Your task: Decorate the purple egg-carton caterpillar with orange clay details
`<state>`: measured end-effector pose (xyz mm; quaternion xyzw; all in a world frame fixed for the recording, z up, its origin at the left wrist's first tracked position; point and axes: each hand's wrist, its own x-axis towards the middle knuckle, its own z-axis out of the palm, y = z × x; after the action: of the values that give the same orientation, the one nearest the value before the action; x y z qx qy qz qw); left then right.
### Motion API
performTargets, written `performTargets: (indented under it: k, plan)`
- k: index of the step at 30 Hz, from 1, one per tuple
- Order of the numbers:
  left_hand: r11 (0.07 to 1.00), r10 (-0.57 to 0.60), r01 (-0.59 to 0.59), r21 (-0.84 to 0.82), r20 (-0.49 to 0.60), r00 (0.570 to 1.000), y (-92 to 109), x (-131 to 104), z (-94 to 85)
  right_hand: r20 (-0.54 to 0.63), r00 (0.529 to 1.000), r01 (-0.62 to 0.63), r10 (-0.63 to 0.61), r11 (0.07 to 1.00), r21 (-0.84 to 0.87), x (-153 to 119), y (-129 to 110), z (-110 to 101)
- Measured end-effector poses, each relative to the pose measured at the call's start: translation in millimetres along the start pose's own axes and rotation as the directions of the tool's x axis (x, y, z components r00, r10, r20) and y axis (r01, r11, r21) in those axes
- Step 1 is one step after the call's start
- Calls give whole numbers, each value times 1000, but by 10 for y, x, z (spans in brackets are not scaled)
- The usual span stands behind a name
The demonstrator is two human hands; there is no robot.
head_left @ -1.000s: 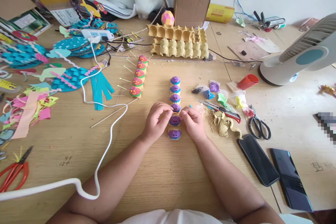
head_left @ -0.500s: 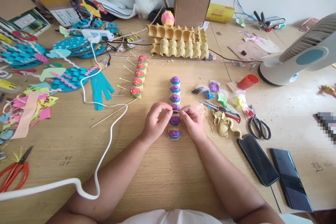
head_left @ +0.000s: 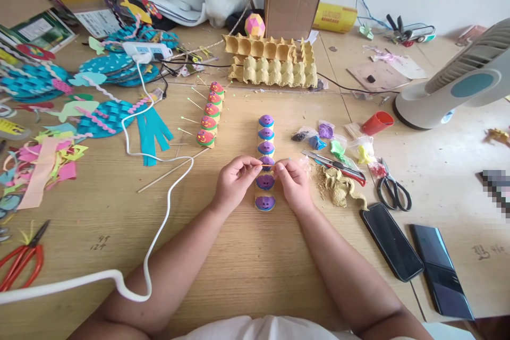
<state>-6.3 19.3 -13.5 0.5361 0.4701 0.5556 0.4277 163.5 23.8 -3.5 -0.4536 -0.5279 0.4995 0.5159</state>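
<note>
Barely changed, left hand (head_left: 235, 183), right hand (head_left: 294, 185), fingertips pinched above purple caterpillar (head_left: 265, 162)

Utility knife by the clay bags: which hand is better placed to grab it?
Right, probably. The utility knife lies just beyond the right hand, on its own side. The left hand would have to cross the purple caterpillar both hands flank.

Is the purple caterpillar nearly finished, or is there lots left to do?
The purple caterpillar already has six faced segments in a row. Both hands, left hand and right hand, pinch something tiny over its fourth segment. The red caterpillar beside it has stick legs; the purple one shows none, so that probably remains.
</note>
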Motion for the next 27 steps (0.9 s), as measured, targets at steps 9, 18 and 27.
performTargets:
  k: [9,18,27]
  plan:
    - [992,-96,97,-79,8,995,-6,0,5,-6,1000,-6,6,1000,-12,10,0,9]
    - [991,-107,108,-75,20,994,-9,13,-13,20,999,-25,25,1000,13,13,-13,21]
    - [971,-155,158,-179,32,987,18,18,18,20,1000,-14,13,1000,7,11,-2,17]
